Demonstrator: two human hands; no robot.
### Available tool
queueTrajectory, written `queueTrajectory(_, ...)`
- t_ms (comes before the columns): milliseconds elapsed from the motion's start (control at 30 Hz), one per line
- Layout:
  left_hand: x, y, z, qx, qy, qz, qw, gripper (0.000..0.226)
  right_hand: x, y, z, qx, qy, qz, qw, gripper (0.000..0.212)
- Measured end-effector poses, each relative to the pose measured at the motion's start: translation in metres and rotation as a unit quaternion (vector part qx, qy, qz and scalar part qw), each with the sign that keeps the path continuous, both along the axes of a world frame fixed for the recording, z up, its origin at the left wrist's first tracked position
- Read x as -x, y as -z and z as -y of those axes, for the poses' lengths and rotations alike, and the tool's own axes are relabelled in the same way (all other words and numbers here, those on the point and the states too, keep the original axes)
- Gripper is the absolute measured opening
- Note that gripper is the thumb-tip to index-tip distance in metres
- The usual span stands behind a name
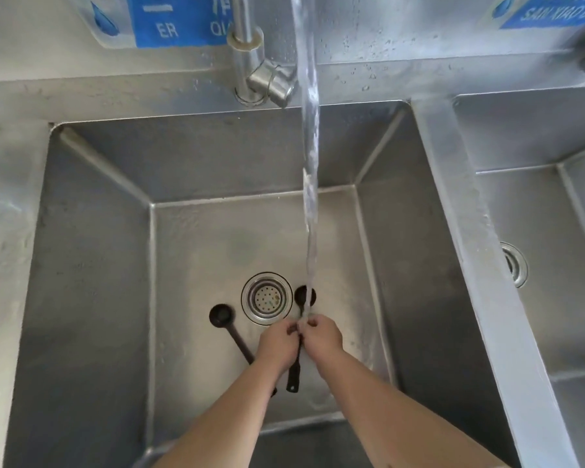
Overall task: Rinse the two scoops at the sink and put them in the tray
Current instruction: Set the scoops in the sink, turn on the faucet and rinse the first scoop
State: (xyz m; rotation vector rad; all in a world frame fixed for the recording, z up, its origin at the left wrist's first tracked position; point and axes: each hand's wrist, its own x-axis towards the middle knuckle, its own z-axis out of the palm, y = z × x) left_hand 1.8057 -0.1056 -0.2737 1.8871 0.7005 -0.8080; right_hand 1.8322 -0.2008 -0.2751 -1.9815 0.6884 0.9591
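Two black long-handled scoops are down in the steel sink (92, 265). One scoop (305, 296) is held under the running water stream (310, 163), its bowl just right of the drain. My left hand (277, 342) and my right hand (321, 334) both pinch its handle at the middle; the handle's end sticks out below them. The other scoop (221, 315) lies loose on the sink floor left of the drain, its handle running under my left wrist. No tray is in view.
A round drain strainer (267, 298) sits in the sink floor between the scoop bowls. The chrome tap (250, 52) stands on the back ledge. A second basin (537, 265) lies to the right behind a steel divider. Blue labels hang on the back wall.
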Motion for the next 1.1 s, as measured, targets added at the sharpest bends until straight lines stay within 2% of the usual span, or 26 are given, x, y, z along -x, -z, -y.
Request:
queueTrajectory(67,0.001,-0.002,0.000,0.009,-0.009,0.000,1.000,0.021,0.002,-0.001,0.000,0.009,-0.016,0.012,1.000,0.015)
queueTrajectory(167,0.005,-0.014,-0.001,0.048,-0.049,-0.007,0.998,0.023,0.007,-0.011,0.007,-0.034,0.021,0.011,0.999,0.019)
queueTrajectory(300,0.007,-0.045,-0.006,0.103,-0.102,-0.025,0.989,0.021,0.014,-0.049,0.018,-0.081,0.035,-0.016,0.996,0.020)
queueTrajectory(367,0.003,-0.064,-0.007,0.101,-0.134,-0.027,0.985,0.019,0.018,-0.071,0.022,-0.092,0.051,-0.021,0.994,0.019)
queueTrajectory(467,-0.008,-0.090,-0.009,0.121,-0.163,-0.007,0.979,0.049,0.017,-0.105,0.025,-0.129,0.077,-0.037,0.988,0.019)
queueTrajectory(500,-0.012,-0.098,-0.009,0.136,-0.165,0.002,0.977,0.051,0.016,-0.116,0.026,-0.133,0.082,-0.035,0.987,0.019)
queueTrajectory(667,-0.025,-0.132,-0.007,0.221,-0.201,0.037,0.954,0.035,0.013,-0.163,0.026,-0.149,0.086,-0.015,0.985,0.021)
queueTrajectory(900,-0.025,-0.174,-0.004,0.262,-0.273,0.045,0.925,0.019,0.019,-0.211,0.028,-0.199,0.096,-0.002,0.975,0.020)
queueTrajectory(1000,-0.031,-0.186,-0.001,0.236,-0.298,0.042,0.924,0.012,0.022,-0.230,0.030,-0.237,0.110,-0.015,0.965,0.019)
queueTrajectory(1100,-0.038,-0.198,0.001,0.200,-0.289,0.060,0.934,0.008,0.024,-0.246,0.036,-0.285,0.135,-0.046,0.948,0.028)
